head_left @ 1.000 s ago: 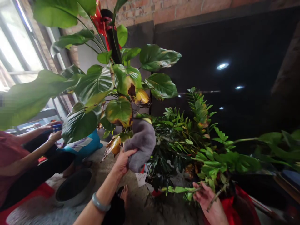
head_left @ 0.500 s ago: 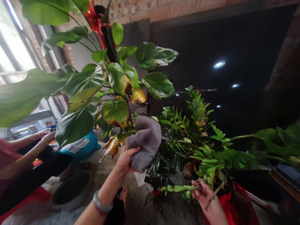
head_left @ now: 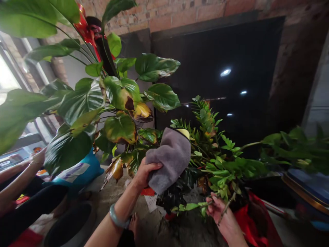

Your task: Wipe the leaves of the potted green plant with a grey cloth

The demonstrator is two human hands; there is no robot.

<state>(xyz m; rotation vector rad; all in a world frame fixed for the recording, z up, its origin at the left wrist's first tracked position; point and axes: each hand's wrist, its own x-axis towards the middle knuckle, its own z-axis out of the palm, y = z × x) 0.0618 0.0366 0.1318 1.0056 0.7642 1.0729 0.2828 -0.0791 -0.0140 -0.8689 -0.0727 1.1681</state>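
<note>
A grey cloth [head_left: 171, 157] with a yellow patch at its top edge is gripped in my left hand [head_left: 146, 173], thumb pressed over it. A pale bangle circles that wrist. My right hand [head_left: 218, 209], lower right, has its fingers curled around a green plant stem [head_left: 200, 205] with small leaves. The stem comes from a leafy potted plant [head_left: 228, 171] in a red wrapping [head_left: 257, 223]. Left of the cloth stands a tall plant with large leaves [head_left: 119, 128], some of them yellow and brown at the edges.
Another person's arm [head_left: 25, 178] and dark-clad leg show at the left, by a blue bag [head_left: 79, 171] and a dark bucket [head_left: 70, 224]. A shiny black panel [head_left: 205, 61] stands behind the plants. Blue containers [head_left: 311, 188] sit at the right. Paper [head_left: 151, 203] lies on the floor.
The view has turned to the right. My left hand has moved the cloth rightward, and more of its yellow patch shows. My right hand still holds the stem.
</note>
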